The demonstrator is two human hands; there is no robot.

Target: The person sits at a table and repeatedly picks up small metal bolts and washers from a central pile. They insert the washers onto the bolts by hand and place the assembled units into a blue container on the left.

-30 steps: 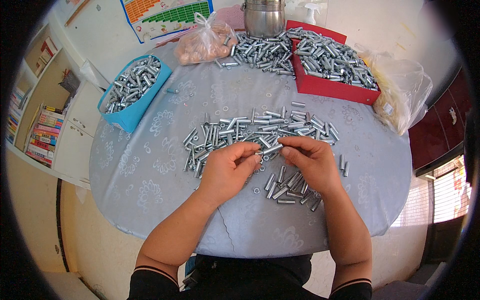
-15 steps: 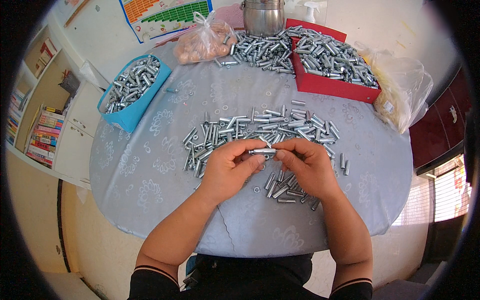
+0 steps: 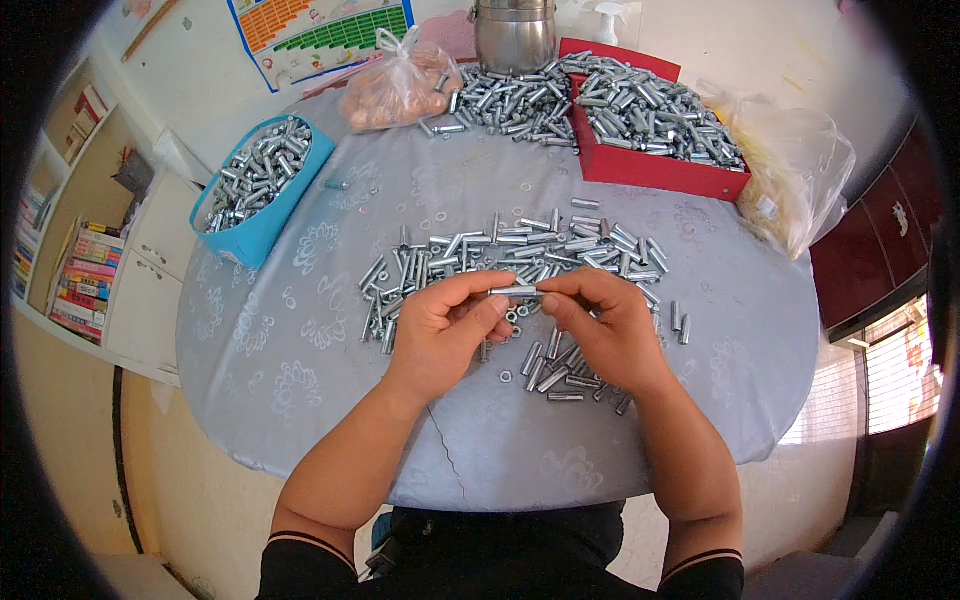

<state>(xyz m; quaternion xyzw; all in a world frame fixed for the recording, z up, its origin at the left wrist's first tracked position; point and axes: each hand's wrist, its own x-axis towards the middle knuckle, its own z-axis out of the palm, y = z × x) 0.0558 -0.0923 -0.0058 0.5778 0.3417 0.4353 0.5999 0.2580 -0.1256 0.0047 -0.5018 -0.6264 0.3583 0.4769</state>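
Between my two hands a silver metal expansion anchor (image 3: 515, 291) lies level above the table. My left hand (image 3: 435, 330) is closed round its left part with thumb and fingers. The thumb and index finger of my right hand (image 3: 610, 325) pinch at its right end, hiding the tip. Behind and under the hands spreads a loose pile of metal sleeves and bolts (image 3: 545, 240). More short sleeves (image 3: 566, 380) lie by the right wrist, and a hex nut (image 3: 505, 377) sits just left of them.
A blue bin (image 3: 300, 190) of anchors stands far left. A red box (image 3: 660, 176) heaped with anchors is at the back right, next to a clear bag (image 3: 795, 180). A knotted bag (image 3: 395, 95) of round brown things and a steel pot (image 3: 515, 35) stand at the back.
The whole view has shifted slightly, moving the table and its things a little left and up. Both hands keep hold of the anchor, and the right fingertips remain at its right end.
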